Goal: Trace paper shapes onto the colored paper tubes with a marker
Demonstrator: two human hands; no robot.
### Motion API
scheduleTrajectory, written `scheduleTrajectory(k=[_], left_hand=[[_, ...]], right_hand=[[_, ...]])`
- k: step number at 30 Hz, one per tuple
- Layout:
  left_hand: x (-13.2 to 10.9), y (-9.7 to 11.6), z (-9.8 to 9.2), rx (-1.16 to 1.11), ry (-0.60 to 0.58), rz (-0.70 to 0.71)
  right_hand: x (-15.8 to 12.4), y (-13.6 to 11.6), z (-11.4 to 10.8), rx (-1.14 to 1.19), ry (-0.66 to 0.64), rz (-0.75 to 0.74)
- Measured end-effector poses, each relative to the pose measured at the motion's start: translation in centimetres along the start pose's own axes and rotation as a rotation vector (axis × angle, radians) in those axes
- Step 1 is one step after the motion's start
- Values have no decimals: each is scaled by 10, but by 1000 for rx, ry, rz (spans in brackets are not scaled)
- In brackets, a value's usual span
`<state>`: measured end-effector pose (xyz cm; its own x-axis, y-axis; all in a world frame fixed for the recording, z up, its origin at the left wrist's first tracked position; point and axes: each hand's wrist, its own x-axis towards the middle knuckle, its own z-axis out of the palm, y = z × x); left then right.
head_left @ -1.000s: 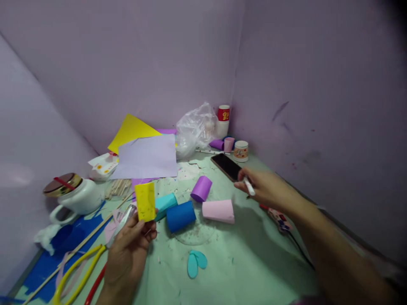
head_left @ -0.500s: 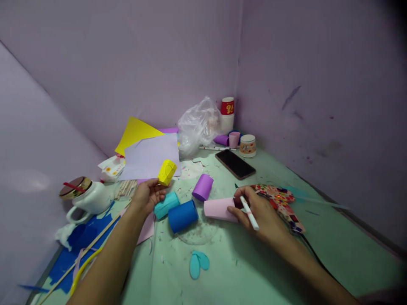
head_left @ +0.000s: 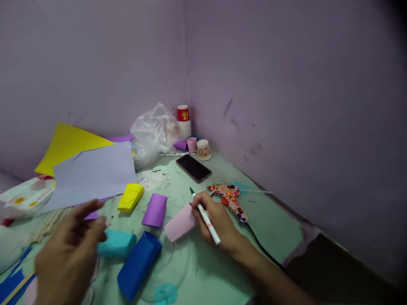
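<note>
My right hand (head_left: pixel 216 220) is closed around a white pen with a green tip (head_left: pixel 205 216) and touches the end of a pink paper tube (head_left: pixel 179 223) lying on the green table (head_left: pixel 222 271). My left hand (head_left: pixel 68 254) hovers blurred at the lower left, fingers apart and empty, just left of a teal paper tube (head_left: pixel 117 244). A yellow tube with a drawn heart (head_left: pixel 130 197) lies on the table beyond it. A purple tube (head_left: pixel 154 210) and a dark blue tube (head_left: pixel 138 264) lie between the hands.
A patterned glue gun (head_left: pixel 230 198) with a black cord lies right of my right hand. A phone (head_left: pixel 193 167), paper cups (head_left: pixel 203 149), a plastic bag (head_left: pixel 151 133) and yellow and lilac sheets (head_left: pixel 92 171) sit at the back. Walls close in on the right and behind.
My left hand set the yellow tube down on the table and drew back empty. My right hand moved onto the pink tube. The camera swung right.
</note>
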<state>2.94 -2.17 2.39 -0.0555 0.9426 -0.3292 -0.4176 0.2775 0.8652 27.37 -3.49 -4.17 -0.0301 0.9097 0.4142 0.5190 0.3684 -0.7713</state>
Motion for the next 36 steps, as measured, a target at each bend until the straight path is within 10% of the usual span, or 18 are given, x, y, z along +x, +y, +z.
scheduleTrajectory(k=[7, 17, 27, 36], left_hand=[[-37, -68, 16, 572, 87, 490], [-22, -87, -16, 1624, -56, 1082], [-22, -83, -18, 1816, 124, 1073], [-14, -82, -25, 1765, 355, 1251]], right_hand=[[3, 0, 4, 8, 76, 28], [7, 8, 17, 1, 90, 161], [6, 10, 7, -38, 165, 285], [17, 20, 20, 170, -73, 59]])
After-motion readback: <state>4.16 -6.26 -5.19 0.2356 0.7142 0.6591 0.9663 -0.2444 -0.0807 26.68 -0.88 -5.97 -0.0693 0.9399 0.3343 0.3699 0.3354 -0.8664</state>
